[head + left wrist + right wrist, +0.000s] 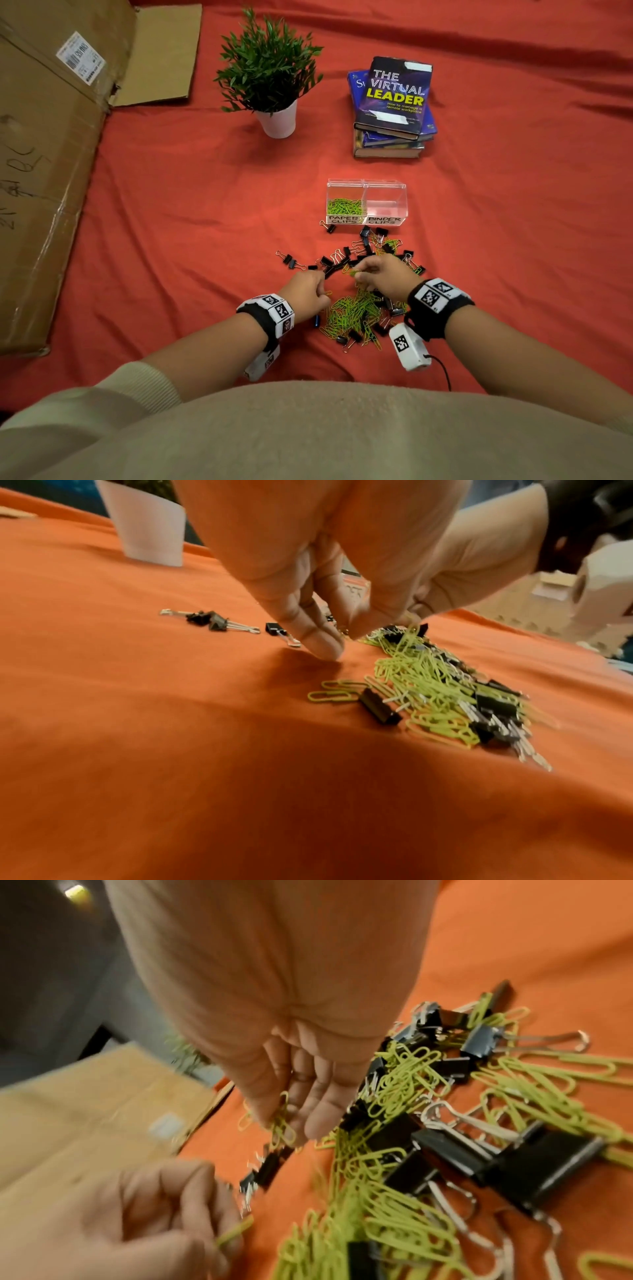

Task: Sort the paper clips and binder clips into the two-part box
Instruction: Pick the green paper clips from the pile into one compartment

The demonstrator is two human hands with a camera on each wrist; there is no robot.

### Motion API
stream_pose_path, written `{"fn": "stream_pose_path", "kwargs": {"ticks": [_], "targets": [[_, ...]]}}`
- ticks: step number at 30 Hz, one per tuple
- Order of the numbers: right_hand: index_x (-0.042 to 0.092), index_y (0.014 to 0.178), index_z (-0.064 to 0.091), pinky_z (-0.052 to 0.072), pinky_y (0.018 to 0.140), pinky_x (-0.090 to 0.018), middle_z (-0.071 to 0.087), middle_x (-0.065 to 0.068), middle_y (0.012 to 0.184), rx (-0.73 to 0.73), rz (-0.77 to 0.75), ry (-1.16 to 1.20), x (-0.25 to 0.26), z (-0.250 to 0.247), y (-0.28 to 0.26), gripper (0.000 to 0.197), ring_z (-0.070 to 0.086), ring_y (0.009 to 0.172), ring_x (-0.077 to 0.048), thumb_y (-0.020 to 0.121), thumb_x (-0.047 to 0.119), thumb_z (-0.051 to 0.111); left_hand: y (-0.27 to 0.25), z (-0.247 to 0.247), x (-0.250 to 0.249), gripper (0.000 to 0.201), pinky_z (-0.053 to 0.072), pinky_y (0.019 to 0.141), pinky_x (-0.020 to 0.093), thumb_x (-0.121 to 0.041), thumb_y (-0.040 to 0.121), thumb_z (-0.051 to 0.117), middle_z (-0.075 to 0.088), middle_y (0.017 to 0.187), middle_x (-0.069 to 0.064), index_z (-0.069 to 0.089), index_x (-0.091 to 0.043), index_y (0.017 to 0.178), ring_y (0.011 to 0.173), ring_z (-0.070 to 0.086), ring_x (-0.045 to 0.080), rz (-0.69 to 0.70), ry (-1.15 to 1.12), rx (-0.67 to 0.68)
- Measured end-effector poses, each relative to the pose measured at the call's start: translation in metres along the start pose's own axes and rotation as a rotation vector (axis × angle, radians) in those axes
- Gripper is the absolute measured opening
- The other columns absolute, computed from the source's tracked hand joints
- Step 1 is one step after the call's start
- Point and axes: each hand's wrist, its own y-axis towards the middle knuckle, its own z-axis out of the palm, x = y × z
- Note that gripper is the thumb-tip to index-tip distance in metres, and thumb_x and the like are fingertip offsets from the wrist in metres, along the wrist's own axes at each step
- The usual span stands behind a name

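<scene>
several green wire paper clips (282, 1123) being pinched by right hand (383, 274) | left hand (308, 291) pinching one | risk: tangled black metal binder clips (359, 253) riding along into clear two-part box (366, 202)

Warm even light, head view sharp with bowed edges, both wrist views motion-blurred, soft shadows

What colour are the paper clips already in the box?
Lime green; the paper clips fill the left compartment of the clear box, best seen in the head view.

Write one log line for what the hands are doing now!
right hand: pinches green paper clips | left hand: holds a paper clip | box: paper-clip side partly filled, binder side empty
</scene>
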Motion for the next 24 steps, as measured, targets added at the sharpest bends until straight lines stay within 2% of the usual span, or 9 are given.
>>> {"fn": "stream_pose_path", "kwargs": {"ticks": [3,5,7,9,12,15,19,22,24], "targets": [[0.006,0.099,0.067,0.055,0.074,-0.027,0.068,-0.008,0.084,0.036,0.08,0.303,-0.003,-0.006,0.0,0.012,0.063,0.073,-0.018,0.088,0.008,0.061,-0.001,0.001,-0.001,0.014,0.044,0.061,0.028,-0.008,0.077,0.062,0.055,0.07,-0.005,0.053,-0.018,0.079,0.059,0.049,0.011,-0.037,-0.161,0.02],[0.004,0.097,0.065,0.055,0.067,-0.026,0.064,-0.012,0.084,0.059,0.124,0.544,-0.004,-0.007,0.0,0.013,0.06,0.071,-0.02,0.088,-0.002,0.058,-0.002,0.003,-0.005,0.022,0.044,0.061,0.023,-0.004,0.081,0.055,0.056,0.077,-0.007,0.06,-0.018,0.098,0.062,0.05,0.007,-0.002,-0.177,0.054],[0.003,0.093,0.063,0.052,0.059,-0.023,0.062,-0.012,0.081,0.07,0.164,0.706,-0.004,-0.006,-0.001,0.017,0.058,0.067,-0.019,0.089,-0.007,0.05,-0.001,0.005,-0.009,0.036,0.046,0.072,0.021,-0.006,0.085,0.049,0.059,0.095,-0.004,0.06,-0.019,0.116,0.079,0.057,0.011,0.036,-0.076,0.087],[0.001,0.09,0.06,0.048,0.056,-0.023,0.059,-0.011,0.077,0.09,0.188,0.798,-0.003,-0.005,-0.003,0.022,0.055,0.063,-0.018,0.089,-0.007,0.04,-0.001,0.01,-0.011,0.037,0.047,0.089,0.029,-0.013,0.088,0.046,0.056,0.114,0.004,0.057,-0.02,0.122,0.103,0.057,0.021,0.061,0.058,0.112],[0.001,0.084,0.056,0.043,0.057,-0.025,0.054,-0.009,0.075,0.13,0.218,0.839,-0.001,-0.002,-0.006,0.02,0.05,0.061,-0.017,0.089,0.0,0.036,-0.003,0.02,-0.016,0.035,0.049,0.084,0.036,-0.036,0.087,0.053,0.051,0.115,0.005,0.051,-0.019,0.117,0.103,0.056,0.024,0.062,0.2,0.074],[0.007,0.077,0.054,0.038,0.056,-0.026,0.053,-0.006,0.07,0.125,0.213,0.724,0.003,0.001,-0.005,0.019,0.049,0.058,-0.015,0.093,0.013,0.046,-0.004,0.027,-0.023,0.051,0.048,0.079,0.037,-0.053,0.08,0.062,0.048,0.11,0.005,0.047,-0.015,0.111,0.098,0.052,0.022,0.083,0.309,0.039],[0.007,0.072,0.058,0.041,0.052,-0.023,0.056,-0.004,0.066,0.055,0.166,0.308,0.007,0.001,-0.006,0.022,0.05,0.054,-0.013,0.09,0.014,0.049,-0.001,0.031,-0.028,0.042,0.045,0.086,0.038,-0.032,0.084,0.064,0.048,0.116,0.01,0.047,-0.008,0.114,0.108,0.05,0.027,0.116,0.346,0.015],[0.006,0.081,0.064,0.05,0.06,-0.029,0.06,-0.003,0.071,0.034,0.033,-0.141,0.0,-0.002,-0.005,0.016,0.053,0.06,-0.012,0.087,0.018,0.056,-0.001,0.031,-0.028,0.029,0.045,0.085,0.039,-0.02,0.087,0.058,0.049,0.115,0.012,0.05,-0.006,0.111,0.108,0.051,0.03,0.145,0.355,0.017],[0.012,0.091,0.063,0.049,0.063,-0.03,0.062,-0.006,0.076,0.103,-0.05,-0.335,0.0,-0.002,-0.007,0.009,0.055,0.065,-0.015,0.083,0.014,0.06,-0.001,0.031,-0.028,0.027,0.045,0.085,0.041,-0.016,0.087,0.054,0.05,0.115,0.013,0.05,-0.005,0.111,0.108,0.052,0.031,0.137,0.357,0.022]]}}
